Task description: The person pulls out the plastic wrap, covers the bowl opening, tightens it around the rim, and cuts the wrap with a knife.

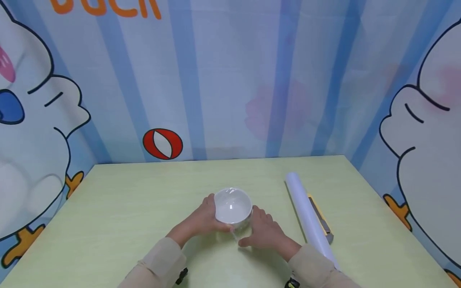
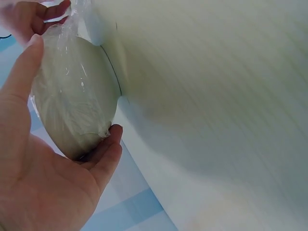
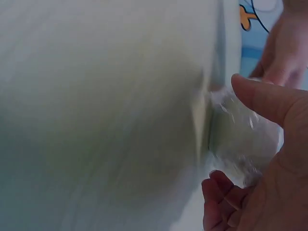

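A bowl (image 1: 233,206), white inside and pale greenish outside, is tilted with its opening toward the head camera. Clear plastic wrap (image 2: 79,84) covers its outer side, creased and loosely bunched at the edges. My left hand (image 1: 208,218) grips the bowl's left side, thumb along the front and fingers curled round the far edge. On the other side is my right hand (image 1: 264,231), its curled fingers at the bunched wrap (image 3: 248,168) beside the bowl. The right thumb is stretched out, apart from those fingers. Part of the right fingers' contact is hidden behind the bowl.
A long pale roll (image 1: 309,216) lies on the light green table (image 1: 144,200), to the right of my hands. Behind it is a yellow and dark tool with a grey end (image 1: 322,220), partly covered. A printed curtain (image 1: 230,80) stands along the table's back edge.
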Tool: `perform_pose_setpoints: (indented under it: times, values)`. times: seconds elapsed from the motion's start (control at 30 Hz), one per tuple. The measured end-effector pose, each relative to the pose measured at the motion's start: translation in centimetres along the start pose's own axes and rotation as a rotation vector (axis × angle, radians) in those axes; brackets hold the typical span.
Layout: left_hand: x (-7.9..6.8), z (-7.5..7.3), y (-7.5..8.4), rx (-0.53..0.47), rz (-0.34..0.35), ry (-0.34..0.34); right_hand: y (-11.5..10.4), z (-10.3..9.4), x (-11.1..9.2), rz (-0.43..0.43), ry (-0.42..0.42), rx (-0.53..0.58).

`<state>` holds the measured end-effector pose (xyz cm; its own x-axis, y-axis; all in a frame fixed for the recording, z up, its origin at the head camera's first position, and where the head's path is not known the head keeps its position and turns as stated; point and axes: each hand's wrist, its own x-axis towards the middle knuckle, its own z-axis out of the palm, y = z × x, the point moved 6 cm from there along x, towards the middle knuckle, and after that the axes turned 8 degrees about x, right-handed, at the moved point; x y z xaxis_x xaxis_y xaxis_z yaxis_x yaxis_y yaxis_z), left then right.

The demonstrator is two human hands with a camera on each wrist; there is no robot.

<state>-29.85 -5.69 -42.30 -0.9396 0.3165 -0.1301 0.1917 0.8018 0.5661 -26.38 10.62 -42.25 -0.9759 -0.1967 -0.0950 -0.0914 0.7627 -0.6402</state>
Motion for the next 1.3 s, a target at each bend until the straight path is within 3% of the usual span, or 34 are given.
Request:
perform_pose_setpoints:
  times: [0.17, 0.5, 1.3]
  values:
    - [0.1, 0.0, 0.2, -0.003, 0.021, 0.005, -0.5, 0.8, 0.3, -0.007, 0.095, -0.045]
    - [-0.3, -0.4, 0.3, 0.024, -0.027, -0.019, -0.3, 1.1, 1.2, 0.048, 0.23, -0.022]
    - [0.3, 0.1, 0.3, 0.046, -0.008, 0.034, 0.5, 1.2, 2.6, -0.034, 0.15, 0.234]
